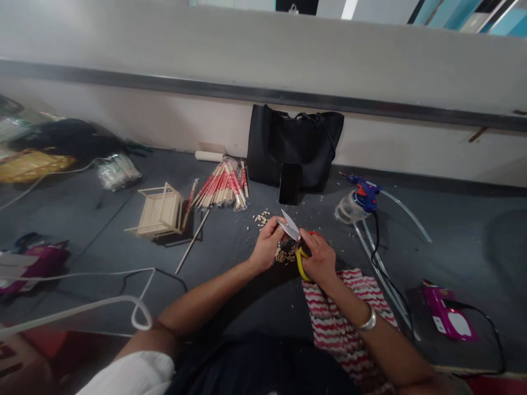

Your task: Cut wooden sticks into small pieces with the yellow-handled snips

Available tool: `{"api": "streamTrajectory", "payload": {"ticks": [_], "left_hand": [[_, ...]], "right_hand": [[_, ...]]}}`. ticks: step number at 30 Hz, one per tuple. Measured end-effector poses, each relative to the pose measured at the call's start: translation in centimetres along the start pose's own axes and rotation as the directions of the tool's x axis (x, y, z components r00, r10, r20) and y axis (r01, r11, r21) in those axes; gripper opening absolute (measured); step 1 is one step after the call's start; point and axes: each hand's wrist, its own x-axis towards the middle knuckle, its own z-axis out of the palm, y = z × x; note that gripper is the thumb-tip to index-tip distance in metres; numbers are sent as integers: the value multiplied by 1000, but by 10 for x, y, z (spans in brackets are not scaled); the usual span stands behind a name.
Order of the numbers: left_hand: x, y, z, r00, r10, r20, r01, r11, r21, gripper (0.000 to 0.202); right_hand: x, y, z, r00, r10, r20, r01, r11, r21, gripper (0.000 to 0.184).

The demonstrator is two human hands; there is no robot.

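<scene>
One pair of scissors: pale metal blades, yellow loop handle. Right hand is clamped round the handle, fingers curled through it, with one silver bangle on that wrist. The scissors sit low at centre, between the two hands and just above the floor.

Left hand has its fingertips drawn together against the blades. I cannot tell whether anything is pinched in them.

Two scatters of small pale offcuts, grainy like wood chips. One lies directly under the hands, the other a little farther out.

One bundle of chopsticks, light wood with red-and-white wrappers, is fanned out in a clear sleeve. One loose stick lies aslant near it.

One open boxy frame of thin wooden sticks stands left of the bundle.

One soft black bag stands against the wall, with one dark phone propped on it.

One blue glue gun sits to the right, its black cord trailing. Clear glue rods lie beside it.

One red-and-white striped cloth lies under the right forearm. The dark grey floor is dull and littered with chips.
</scene>
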Motion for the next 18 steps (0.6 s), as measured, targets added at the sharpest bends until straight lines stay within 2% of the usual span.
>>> {"api": "streamTrajectory", "payload": {"ticks": [8, 13, 18], "left_hand": [[0, 0, -1, 996, 82, 43, -83, 996, 23, 41], [0, 1, -1, 998, 56, 40, -57, 998, 36, 44], [0, 1, -2, 998, 44, 46, -45, 999, 22, 43]], "right_hand": [[3, -2, -4, 1000, -6, 7, 6, 1000, 6, 46], [1, -1, -3, 999, 22, 36, -22, 1000, 9, 47], [0, 0, -2, 1000, -7, 8, 6, 1000, 29, 48]]}}
